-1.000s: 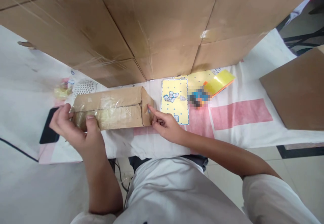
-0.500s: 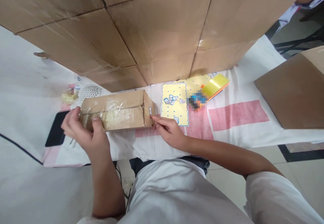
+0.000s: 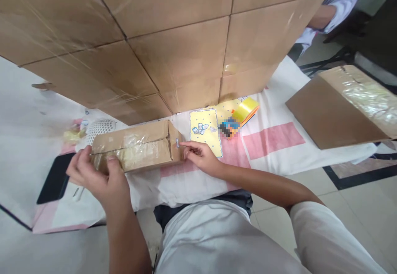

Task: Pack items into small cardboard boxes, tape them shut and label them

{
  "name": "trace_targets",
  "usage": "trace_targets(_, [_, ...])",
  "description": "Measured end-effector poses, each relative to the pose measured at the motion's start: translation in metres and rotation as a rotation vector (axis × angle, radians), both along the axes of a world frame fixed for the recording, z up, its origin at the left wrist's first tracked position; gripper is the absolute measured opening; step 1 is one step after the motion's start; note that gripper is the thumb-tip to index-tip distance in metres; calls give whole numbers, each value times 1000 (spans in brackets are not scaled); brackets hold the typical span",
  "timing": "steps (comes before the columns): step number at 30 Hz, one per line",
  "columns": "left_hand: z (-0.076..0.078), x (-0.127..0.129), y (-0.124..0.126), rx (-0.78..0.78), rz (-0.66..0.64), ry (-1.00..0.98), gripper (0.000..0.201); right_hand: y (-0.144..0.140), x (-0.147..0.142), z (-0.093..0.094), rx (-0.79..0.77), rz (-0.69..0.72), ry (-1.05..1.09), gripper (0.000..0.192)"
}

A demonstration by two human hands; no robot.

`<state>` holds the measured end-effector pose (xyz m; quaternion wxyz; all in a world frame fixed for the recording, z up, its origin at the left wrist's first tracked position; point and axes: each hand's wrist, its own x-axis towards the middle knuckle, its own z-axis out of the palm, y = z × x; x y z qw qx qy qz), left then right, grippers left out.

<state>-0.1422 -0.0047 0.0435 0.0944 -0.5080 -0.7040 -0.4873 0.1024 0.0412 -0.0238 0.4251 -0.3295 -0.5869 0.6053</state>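
1. Note a stack of taped cartons [image 3: 173, 46] along the far side, standing on a white-and-pink cloth [image 3: 279, 160].
2. Find a brown box [image 3: 322, 113] at far right, well apart from both hands.
3. Locate the small carton [image 3: 139, 150] on the cloth, just before the stack, with shiny tape along its top seam.
4. See the left hand [image 3: 96, 175] holding its left end — thumb and fingers spread wide around it.
5. See the right hand [image 3: 203, 158] at its right end, fingers curled narrow, index extended; cannot tell whether anything is pinched.
6. Find a dark phone [image 3: 56, 179] beside the left hand.
7. Find a yellow sheet [image 3: 198, 116] beyond the right hand.
8. Find a yellow tape roll [image 3: 246, 109] further right.
9. Note a small label [image 3: 177, 142] on the right end face — at the index fingertip.
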Motion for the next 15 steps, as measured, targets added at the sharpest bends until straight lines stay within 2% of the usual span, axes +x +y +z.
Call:
trace_targets(5, [-2,-1,0,51,-8,-14,67,13,5,-1,310,-12,-145,48])
trace_targets(7, [-4,-2,0,91,-31,-14,67,16,8,7,455,0,-202,61])
trace_targets(10, [-5,-1,1,127,-46,-3,68,11,19,31,679,6,-354,81])
trace_targets(11, [-5,-1,1,135,-50,1,67,7,28,40,748,-43,-409,83])
trace_targets(13, [-6,-1,1,146,-65,11,67,-8,59,55,840,-280,-488,79])
trace_targets(14, [-6,-2,0,153,-70,19,66,-17,82,60,871,-459,-499,78])
trace_targets(15, [-7,-4,0,157,-67,30,66,-27,109,62,865,-705,-502,75])
